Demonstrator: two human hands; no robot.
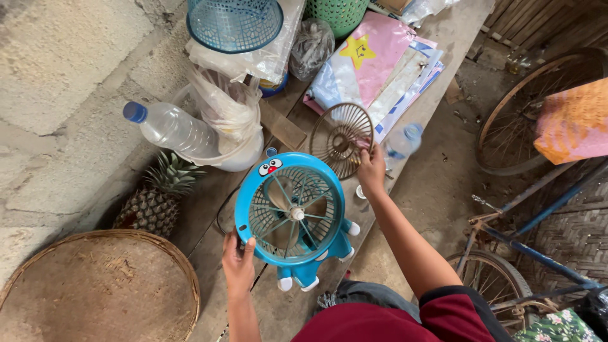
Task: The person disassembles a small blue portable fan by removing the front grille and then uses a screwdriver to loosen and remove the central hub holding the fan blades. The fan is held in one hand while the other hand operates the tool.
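Disassembly step, by the look of it: your left hand (237, 263) grips the lower-left rim of the blue fan (292, 215), which stands on the wooden bench (443, 38). Your right hand (372, 171), up-right of the fan, pinches the detached wire grille (342, 139), probably by its rim. Next: park the grille clear of the fan.

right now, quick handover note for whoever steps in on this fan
Left hand grips the lower rim of the blue cartoon fan, standing on the wooden bench.
Right hand holds the round metal wire grille by its edge, apart from the fan, beyond it.
Done: grille is off. The fan's blue plastic guard remains over the blades.
Left: grille not set down.
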